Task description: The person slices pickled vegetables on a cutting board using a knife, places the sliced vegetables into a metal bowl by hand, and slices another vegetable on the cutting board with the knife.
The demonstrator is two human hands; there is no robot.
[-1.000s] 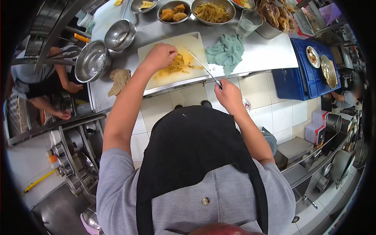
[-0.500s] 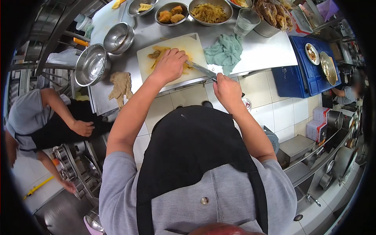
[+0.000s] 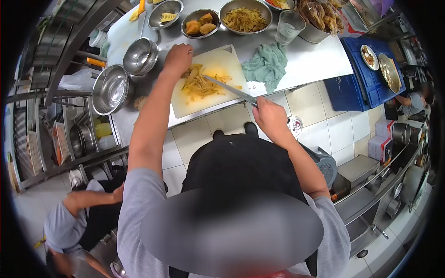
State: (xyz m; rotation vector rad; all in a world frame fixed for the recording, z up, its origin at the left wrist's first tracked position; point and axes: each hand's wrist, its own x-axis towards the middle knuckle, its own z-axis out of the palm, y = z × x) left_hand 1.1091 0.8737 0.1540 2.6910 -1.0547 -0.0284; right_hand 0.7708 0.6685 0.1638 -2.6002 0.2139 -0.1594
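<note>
A white cutting board (image 3: 185,107) lies at the front edge of the steel counter, with a heap of yellow sliced strips (image 3: 204,85) on it. My right hand (image 3: 271,118) is closed round the handle of a long knife (image 3: 232,89), its blade pointing left over the strips. At the board's upper left corner is my left hand (image 3: 179,58), fingers curled; what they hold, if anything, is hidden. Right of the board lies a crumpled green cloth (image 3: 266,66).
Steel bowls (image 3: 111,90) stand at the left. Behind the board are a bowl of orange chunks (image 3: 200,25), a bowl of shredded strips (image 3: 245,16) and a glass (image 3: 289,28). Blue crates (image 3: 345,95) stand right. A co-worker (image 3: 69,222) is at lower left.
My left hand has moved up and left off the strips, uncovering them. The knife tip has shifted left over the heap. The co-worker at the left has moved down toward the lower left.
</note>
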